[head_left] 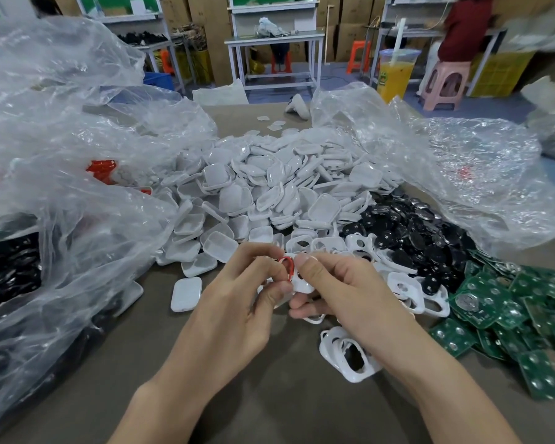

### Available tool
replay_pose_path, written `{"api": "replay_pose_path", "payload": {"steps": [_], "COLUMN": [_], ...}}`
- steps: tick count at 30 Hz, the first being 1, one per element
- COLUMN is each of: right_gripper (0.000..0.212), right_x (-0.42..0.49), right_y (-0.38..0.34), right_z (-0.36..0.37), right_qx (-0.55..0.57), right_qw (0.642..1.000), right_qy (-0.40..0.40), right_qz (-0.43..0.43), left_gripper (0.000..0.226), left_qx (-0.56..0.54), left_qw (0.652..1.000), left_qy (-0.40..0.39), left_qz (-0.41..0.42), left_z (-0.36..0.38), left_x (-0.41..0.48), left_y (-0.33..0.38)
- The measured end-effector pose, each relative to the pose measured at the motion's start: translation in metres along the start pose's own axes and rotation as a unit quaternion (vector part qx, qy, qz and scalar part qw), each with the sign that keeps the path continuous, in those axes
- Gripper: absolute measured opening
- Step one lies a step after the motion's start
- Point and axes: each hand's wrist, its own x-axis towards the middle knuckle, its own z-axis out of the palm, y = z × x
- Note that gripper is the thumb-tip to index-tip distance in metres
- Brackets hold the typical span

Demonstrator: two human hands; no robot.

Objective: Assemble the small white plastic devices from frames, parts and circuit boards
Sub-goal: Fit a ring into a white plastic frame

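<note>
While I watch the head feed, the left grip (250, 293) and right grip (343, 293) meet just above the brown surface (269, 402), working on one little white frame (302, 284) held between them. Left thumb and fingertips are curled in, pinching a red part (287, 262) at the frame's top edge. The right one pinches the frame itself, thumb on top, fingers curled underneath. Right behind that sits a big heap of white shells (269, 187), with black round parts (414, 229) to its right and green circuit boards (510, 309) at the far right. A few loose frames (346, 354) lie beside the right wrist. Crinkly clear bags (61, 155) flank the heaps on both sides.
</note>
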Motion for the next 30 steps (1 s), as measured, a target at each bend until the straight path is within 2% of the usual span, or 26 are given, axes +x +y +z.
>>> {"api": "replay_pose_path", "payload": {"steps": [8, 18, 21, 23, 24, 26, 30], "right_gripper": [0.027, 0.020, 0.020, 0.023, 0.023, 0.021, 0.023], "right_x": [-0.001, -0.003, -0.003, -0.002, -0.001, 0.000, 0.001], "right_y": [0.001, 0.001, -0.001, -0.002, -0.003, -0.003, -0.002], "right_z": [0.003, 0.003, 0.003, 0.003, 0.003, 0.003, 0.004], "right_qx": [0.009, -0.036, -0.023, 0.000, 0.014, 0.048, 0.124], "right_qw": [1.000, 0.998, 0.999, 0.999, 0.999, 0.998, 0.992], "right_qy": [-0.002, 0.015, 0.020, 0.020, 0.021, 0.021, 0.005], "right_qz": [-0.029, -0.040, -0.044, -0.041, -0.036, -0.023, -0.010], "left_gripper": [0.014, 0.015, 0.010, 0.018, 0.023, 0.027, 0.039], "left_qx": [0.112, 0.125, 0.052, -0.043, -0.119, -0.267, -0.416], "left_qw": [0.993, 0.990, 0.998, 0.993, 0.979, 0.930, 0.866], "left_qy": [0.038, 0.049, 0.046, 0.060, 0.063, 0.052, -0.004], "left_qz": [0.032, 0.042, -0.001, -0.088, -0.151, -0.246, -0.278], "left_z": [0.001, 0.003, 0.003, 0.004, 0.004, 0.004, 0.000], "left_x": [0.000, 0.001, 0.002, 0.004, 0.005, 0.008, 0.009], "left_y": [0.001, 0.001, 0.004, 0.009, 0.012, 0.014, 0.010]}}
